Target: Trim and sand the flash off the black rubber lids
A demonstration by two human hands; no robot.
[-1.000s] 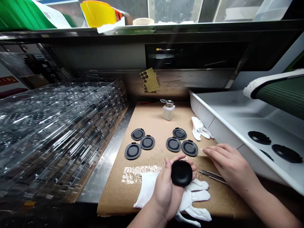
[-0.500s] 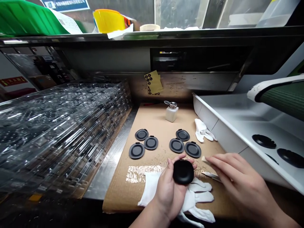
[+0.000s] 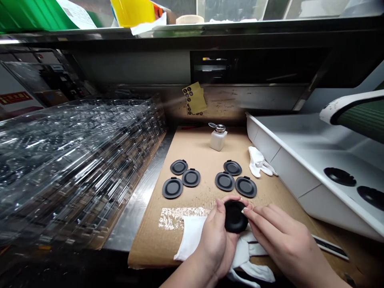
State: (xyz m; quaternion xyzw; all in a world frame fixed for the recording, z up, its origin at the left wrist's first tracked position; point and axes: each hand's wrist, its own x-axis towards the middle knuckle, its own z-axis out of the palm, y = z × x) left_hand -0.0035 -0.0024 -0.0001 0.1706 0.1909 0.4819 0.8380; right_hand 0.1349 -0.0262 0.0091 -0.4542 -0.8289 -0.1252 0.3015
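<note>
A round black part (image 3: 235, 217) rests in my left hand (image 3: 214, 236), its fingers wrapped behind it and the thumb at its left edge. Pinched at the right rim of that part, my right hand (image 3: 283, 236) holds a small pale piece (image 3: 243, 209), mostly covered by the fingertips. Under both hands lies a white glove (image 3: 192, 236) on the cardboard sheet (image 3: 198, 148). Beyond them, several black parts sit in two groups, a left one (image 3: 172, 187) and a right one (image 3: 246, 187).
A white bottle (image 3: 218, 140) with a metal top stands farther back. Another white glove (image 3: 258, 162) lies beside the white bin (image 3: 288, 168) holding black parts. Clear plastic trays (image 3: 90, 160) are stacked at left. A thin tool (image 3: 331, 247) lies at lower right.
My right hand has moved left and brought the pale piece against the black part's right rim. My left hand still holds the black part. The view has tilted slightly downward.
</note>
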